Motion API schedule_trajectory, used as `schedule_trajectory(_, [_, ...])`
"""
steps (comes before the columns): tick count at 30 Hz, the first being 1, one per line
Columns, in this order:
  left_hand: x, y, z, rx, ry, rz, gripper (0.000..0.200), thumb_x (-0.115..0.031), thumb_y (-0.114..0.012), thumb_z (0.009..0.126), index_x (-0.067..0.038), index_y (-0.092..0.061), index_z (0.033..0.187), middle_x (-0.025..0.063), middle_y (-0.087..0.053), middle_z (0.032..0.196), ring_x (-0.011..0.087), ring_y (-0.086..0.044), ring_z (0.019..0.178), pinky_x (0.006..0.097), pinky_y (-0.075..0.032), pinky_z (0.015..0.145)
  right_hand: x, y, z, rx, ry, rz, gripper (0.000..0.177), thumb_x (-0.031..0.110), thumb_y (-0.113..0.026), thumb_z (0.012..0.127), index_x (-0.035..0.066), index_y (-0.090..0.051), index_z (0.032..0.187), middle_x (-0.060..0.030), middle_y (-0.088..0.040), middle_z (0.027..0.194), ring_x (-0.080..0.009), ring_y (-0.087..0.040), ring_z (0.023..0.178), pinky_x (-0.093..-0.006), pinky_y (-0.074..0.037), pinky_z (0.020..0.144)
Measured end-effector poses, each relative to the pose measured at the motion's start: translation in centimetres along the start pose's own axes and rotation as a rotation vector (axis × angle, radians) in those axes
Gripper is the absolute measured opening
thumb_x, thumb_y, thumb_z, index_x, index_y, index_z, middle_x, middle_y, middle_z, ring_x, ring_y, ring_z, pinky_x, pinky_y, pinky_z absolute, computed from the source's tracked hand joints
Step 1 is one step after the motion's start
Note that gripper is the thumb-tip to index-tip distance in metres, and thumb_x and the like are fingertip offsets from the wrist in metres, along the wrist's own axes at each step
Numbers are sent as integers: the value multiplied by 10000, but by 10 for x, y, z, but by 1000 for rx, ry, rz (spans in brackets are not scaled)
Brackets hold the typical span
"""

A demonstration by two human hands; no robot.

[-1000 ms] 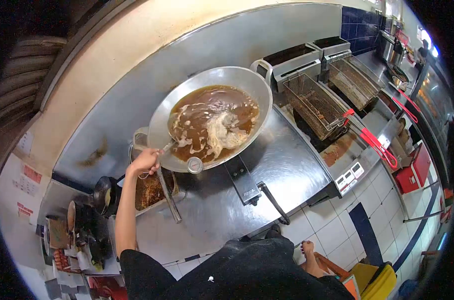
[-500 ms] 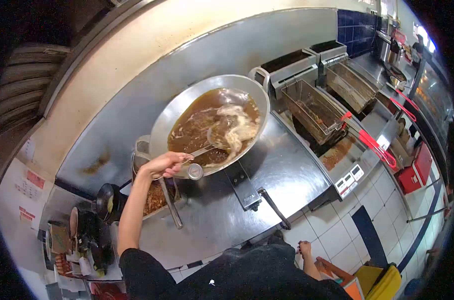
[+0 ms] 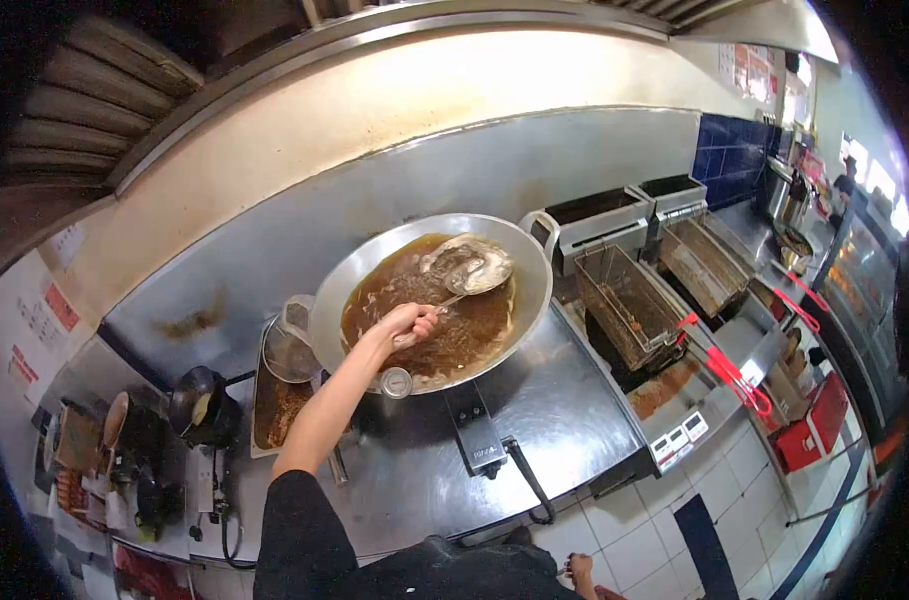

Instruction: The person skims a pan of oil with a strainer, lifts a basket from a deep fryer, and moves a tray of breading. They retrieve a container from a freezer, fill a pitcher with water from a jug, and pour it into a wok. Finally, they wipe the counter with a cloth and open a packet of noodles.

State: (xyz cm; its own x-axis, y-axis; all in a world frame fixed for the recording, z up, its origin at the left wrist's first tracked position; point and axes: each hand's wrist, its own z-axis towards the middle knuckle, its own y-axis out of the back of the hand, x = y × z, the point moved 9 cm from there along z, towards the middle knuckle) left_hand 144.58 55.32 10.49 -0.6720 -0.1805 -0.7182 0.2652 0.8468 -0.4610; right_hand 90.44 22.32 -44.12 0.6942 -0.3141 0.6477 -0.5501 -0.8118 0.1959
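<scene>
A large metal wok (image 3: 528, 290) holds bubbling brown oil (image 3: 385, 285). Pale, foamy food (image 3: 475, 245) gathers at the far right of the oil. My left hand (image 3: 411, 323) reaches over the wok, fingers wrapped round the handle of a skimmer (image 3: 480, 272) whose round head lies in the oil against the pale food. A round dial thermometer (image 3: 397, 382) sits at the near rim, just below my left wrist. Low in the view, my right hand (image 3: 578, 567) hangs beside my body with curled fingers; what they hold, if anything, is hidden.
Left of the wok, a round strainer (image 3: 291, 355) rests over a tray of brown bits (image 3: 274, 405). A black control box (image 3: 477, 440) is at the counter front. Fryer baskets (image 3: 630, 310) with red handles (image 3: 740, 380) stand right. A dark pan (image 3: 200, 400) stands far left.
My left hand has moved right and farther over the wok, pushing the skimmer head toward the far right side. The pale food has bunched up there. The camera view has shifted.
</scene>
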Motion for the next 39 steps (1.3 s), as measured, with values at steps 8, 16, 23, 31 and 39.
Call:
schedule_trajectory(8, [-39,40,34,-174,-308,-90,56,30,-376,863,-1,-422,872,-10,-386,614,37,-320,437,175,-283,354,-53,4,44,-13,42,78,186,80,-518,799,-28,-562,655,-147,-562,535,-220,-520,377,-344,-418,317])
schedule_trajectory(16, [-53,120,-27,-379,-439,0,186,-125,-437,933,-37,-441,769,25,-461,605,58,-386,411,197,-232,311,-22,2,17,-20,-25,-40,156,72,-532,782,-25,-548,661,-147,-557,531,-217,-522,375,-350,-428,320])
schedule_trajectory(23, [-55,122,-146,-511,-506,116,312,-182,-369,976,-27,-399,1246,9,-446,673,47,-353,466,177,-319,379,30,-30,8,172,-81,-38,121,100,-528,797,-13,-567,782,-147,-564,572,-226,-532,386,-360,-407,308])
schedule_trajectory(31, [-52,103,-284,-581,-629,215,370,-166,-328,971,-61,-402,1319,-57,-343,604,14,-288,446,165,-240,352,90,-56,21,202,14,-318,174,155,-533,815,-11,-580,837,-124,-590,616,-223,-562,424,-349,-446,347])
schedule_trajectory(39, [-5,139,-382,-708,-730,170,386,-225,-354,980,-112,-412,1345,-62,-308,564,20,-264,410,181,-203,324,121,-70,5,263,91,-411,193,235,-513,862,57,-586,857,-94,-593,662,-192,-559,484,-311,-429,404])
